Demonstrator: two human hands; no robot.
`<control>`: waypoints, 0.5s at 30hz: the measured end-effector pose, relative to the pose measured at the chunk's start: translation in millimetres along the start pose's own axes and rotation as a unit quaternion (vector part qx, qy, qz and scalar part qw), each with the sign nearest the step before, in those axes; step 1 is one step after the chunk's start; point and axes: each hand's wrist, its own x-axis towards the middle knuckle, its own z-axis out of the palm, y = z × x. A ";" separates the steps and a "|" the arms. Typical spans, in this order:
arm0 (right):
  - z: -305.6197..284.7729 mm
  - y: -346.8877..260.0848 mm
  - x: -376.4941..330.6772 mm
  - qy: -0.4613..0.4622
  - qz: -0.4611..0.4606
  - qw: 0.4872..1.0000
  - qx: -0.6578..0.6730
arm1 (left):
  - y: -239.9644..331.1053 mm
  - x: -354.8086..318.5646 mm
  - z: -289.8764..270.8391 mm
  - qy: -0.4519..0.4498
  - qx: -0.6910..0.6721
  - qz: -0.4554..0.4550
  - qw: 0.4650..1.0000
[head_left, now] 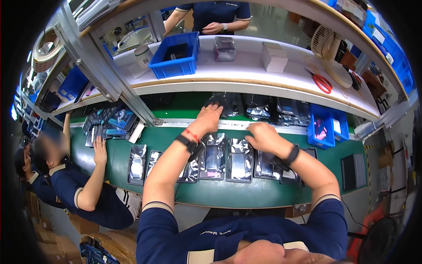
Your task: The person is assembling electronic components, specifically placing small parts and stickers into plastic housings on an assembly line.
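Note:
My left hand (211, 118) reaches under the shelf with its fingers stretched out. They lie on dark, shiny plastic bags (229, 105) at the back of the green bench. My right hand (266, 137) is above the row of packs, its fingers loosely bent and the thumb apart from them. I see nothing held in it. Below my hands is a row of flat black trays with clear glossy bags; one such bagged tray (240, 160) lies between my forearms, and another bagged tray (212, 157) lies left of it. My forearms partly cover others.
More bagged packs (258, 108) lie behind, beside small blue bins (323, 127). Stacked black trays (353, 172) stand at the right. Above, the shelf (246, 75) carries a blue crate (176, 55) and red scissors (323, 82). A co-worker's hand (100, 150) is near piled boxes (116, 121) at left.

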 end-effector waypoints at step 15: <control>110.0 -2.3 159.4 0.104 0.061 0.988 -0.100 | -109.3 1.7 29.5 0.247 -0.263 -0.111 0.926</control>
